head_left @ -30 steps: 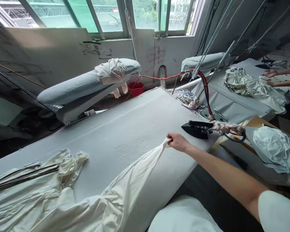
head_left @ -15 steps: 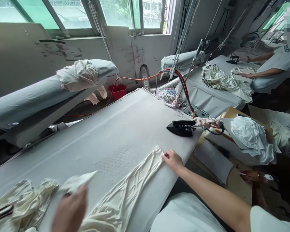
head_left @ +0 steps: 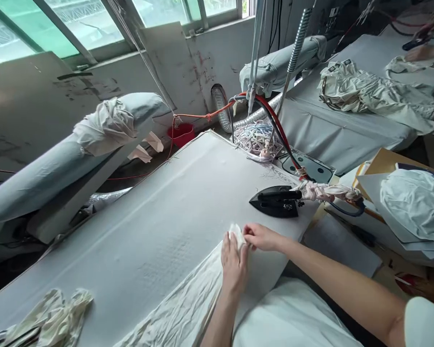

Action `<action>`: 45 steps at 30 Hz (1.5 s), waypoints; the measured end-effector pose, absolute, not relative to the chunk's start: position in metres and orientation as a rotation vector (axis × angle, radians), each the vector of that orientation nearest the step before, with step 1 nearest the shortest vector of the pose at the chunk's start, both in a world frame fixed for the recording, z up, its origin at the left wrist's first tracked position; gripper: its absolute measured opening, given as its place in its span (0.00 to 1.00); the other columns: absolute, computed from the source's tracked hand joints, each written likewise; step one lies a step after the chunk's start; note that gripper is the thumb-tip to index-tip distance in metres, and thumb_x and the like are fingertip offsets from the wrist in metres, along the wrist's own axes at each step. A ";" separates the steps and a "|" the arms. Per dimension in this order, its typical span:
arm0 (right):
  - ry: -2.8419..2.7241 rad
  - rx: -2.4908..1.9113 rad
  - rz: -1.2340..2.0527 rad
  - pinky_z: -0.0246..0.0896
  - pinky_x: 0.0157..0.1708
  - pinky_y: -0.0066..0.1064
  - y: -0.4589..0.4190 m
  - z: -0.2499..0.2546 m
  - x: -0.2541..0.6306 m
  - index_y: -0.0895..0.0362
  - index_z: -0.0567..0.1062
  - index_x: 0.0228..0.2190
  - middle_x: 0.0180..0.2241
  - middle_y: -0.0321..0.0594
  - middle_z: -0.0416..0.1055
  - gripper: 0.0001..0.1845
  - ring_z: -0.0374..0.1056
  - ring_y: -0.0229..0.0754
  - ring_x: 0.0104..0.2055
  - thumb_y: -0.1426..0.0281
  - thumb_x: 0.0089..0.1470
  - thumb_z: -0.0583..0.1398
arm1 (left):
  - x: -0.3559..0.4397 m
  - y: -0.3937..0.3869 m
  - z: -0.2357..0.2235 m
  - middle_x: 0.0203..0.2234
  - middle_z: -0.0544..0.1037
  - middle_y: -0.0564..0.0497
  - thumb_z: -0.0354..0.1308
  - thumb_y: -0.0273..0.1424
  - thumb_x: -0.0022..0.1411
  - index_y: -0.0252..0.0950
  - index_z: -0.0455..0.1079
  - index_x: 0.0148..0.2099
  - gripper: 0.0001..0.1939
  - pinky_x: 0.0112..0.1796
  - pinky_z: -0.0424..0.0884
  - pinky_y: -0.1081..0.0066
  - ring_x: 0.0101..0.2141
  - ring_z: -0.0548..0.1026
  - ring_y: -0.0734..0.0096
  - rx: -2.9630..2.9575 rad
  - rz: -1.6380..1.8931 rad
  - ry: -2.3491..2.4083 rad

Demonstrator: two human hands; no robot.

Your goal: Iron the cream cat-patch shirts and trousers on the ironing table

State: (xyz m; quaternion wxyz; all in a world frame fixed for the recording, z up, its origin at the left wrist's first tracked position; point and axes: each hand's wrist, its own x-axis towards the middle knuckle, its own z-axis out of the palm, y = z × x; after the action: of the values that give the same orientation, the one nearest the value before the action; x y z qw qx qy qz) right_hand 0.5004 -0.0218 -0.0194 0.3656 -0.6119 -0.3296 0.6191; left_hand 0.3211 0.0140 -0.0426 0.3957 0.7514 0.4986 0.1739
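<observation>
A cream garment lies stretched along the near edge of the grey padded ironing table. My left hand and my right hand meet at the garment's far end, both pinching the bunched tip of the cloth. A black iron rests flat on the table just beyond my right hand, its cloth-wrapped hose trailing off to the right. Another crumpled part of cream fabric lies at the table's near left corner.
A padded sleeve arm with a cloth bundle stands to the left. A second table holding a pile of garments sits at the back right, where another person's hand works. A red bucket, hoses and a cardboard box with cloth surround the table.
My left hand has moved from the near left up to the garment's tip, joining the right hand there. The view has shifted closer to the iron.
</observation>
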 end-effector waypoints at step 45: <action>-1.346 -2.386 1.089 0.63 0.25 0.40 -0.006 -0.005 0.460 0.52 0.72 0.27 0.19 0.42 0.70 0.26 0.70 0.53 0.23 0.42 0.48 0.54 | 0.038 0.026 -0.033 0.27 0.78 0.52 0.55 0.46 0.58 0.39 0.71 0.36 0.16 0.34 0.72 0.70 0.31 0.77 0.65 1.143 1.012 1.617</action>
State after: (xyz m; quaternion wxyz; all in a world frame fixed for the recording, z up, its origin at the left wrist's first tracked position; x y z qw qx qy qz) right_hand 0.4598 -0.0058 -0.0049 0.0966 -0.8056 -0.4546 0.3676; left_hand 0.0377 0.0263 -0.0326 0.4430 0.4607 0.6520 0.4080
